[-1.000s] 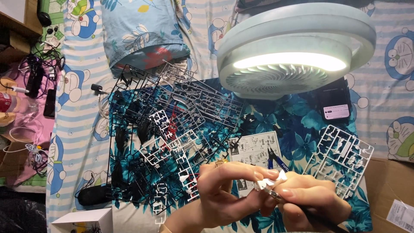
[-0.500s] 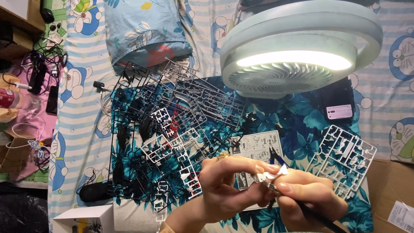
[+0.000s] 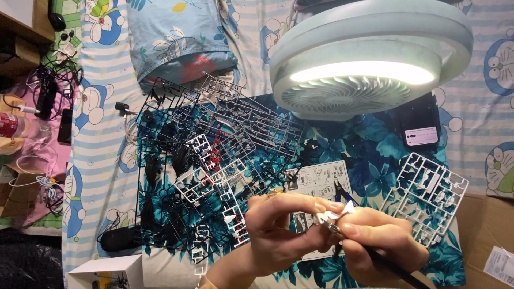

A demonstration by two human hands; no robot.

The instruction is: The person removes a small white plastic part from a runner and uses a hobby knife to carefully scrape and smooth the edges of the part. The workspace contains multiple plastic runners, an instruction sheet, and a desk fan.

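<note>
My left hand [image 3: 284, 230] pinches a small white plastic model part [image 3: 333, 213] between thumb and fingers at the lower middle of the view. My right hand [image 3: 383, 243] holds a thin knife-like tool with a dark handle [image 3: 388, 265]; its metal tip touches the white part. Both hands hover over a printed instruction sheet [image 3: 316, 184] on a blue flowered cloth. A white parts frame [image 3: 428, 190] lies just right of my right hand.
A heap of black, grey and white parts frames [image 3: 214, 160] covers the cloth to the left. A lit round fan-lamp [image 3: 369, 59] hangs over the upper right. A phone [image 3: 420, 126], small cutters [image 3: 342, 191], a white box [image 3: 107, 270] and cables [image 3: 45, 93] lie around.
The view has shifted slightly. My hands stay together on the white part, with only small movements of the fingers and the tool.
</note>
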